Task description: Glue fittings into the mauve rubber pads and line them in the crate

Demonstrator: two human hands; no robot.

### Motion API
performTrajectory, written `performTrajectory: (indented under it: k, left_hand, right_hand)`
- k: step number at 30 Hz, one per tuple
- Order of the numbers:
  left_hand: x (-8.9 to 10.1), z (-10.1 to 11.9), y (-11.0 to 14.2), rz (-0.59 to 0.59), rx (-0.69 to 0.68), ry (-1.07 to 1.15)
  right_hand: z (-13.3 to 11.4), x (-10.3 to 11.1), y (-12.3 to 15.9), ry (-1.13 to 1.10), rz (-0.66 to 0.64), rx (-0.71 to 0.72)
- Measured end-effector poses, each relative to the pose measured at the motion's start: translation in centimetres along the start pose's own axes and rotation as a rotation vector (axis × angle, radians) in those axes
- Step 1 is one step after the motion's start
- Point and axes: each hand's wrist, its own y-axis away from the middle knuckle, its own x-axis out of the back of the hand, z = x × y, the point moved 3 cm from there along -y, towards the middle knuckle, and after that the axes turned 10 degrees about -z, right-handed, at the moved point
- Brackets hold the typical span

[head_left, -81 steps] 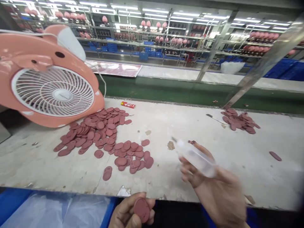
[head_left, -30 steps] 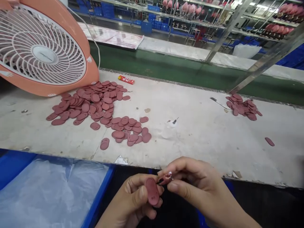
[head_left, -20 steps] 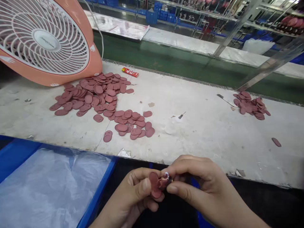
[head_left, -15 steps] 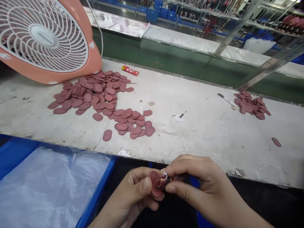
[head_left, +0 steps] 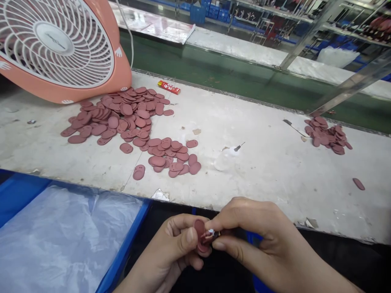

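Observation:
My left hand (head_left: 161, 254) grips a flat oval dusty-rose piece (head_left: 200, 236) between thumb and fingers, its lower part showing. My right hand (head_left: 255, 234) pinches a small dark, shiny item with a white fleck (head_left: 211, 235) against that piece; the fingers hide most of it. Many similar oval pieces with small holes lie on the pale table: a large heap (head_left: 122, 118) at left and a smaller one (head_left: 325, 136) at right. A clear plastic bottle (head_left: 224, 160) with a dark nozzle lies on the table beyond my hands.
A coral-pink fan (head_left: 55, 40) stands at the table's far left. A blue bin lined with clear plastic (head_left: 64, 244) sits below the near edge. A red box (head_left: 169, 87) and a thin blade (head_left: 293, 127) lie on the table. A green belt runs beyond it.
My right hand no longer holds the clear bottle, which lies on the table. Both hands have come together at the oval piece, and the right hand now pinches the small item against it.

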Motion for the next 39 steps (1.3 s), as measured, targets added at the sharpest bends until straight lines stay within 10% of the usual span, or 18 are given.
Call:
performTrajectory:
  k: [39]
  left_hand:
    - [-0.3,0.5,0.8,-0.005,-0.042,0.062]
  right_hand:
    - [-1.4,-1.0,-1.0,0.275,-0.019,0.22]
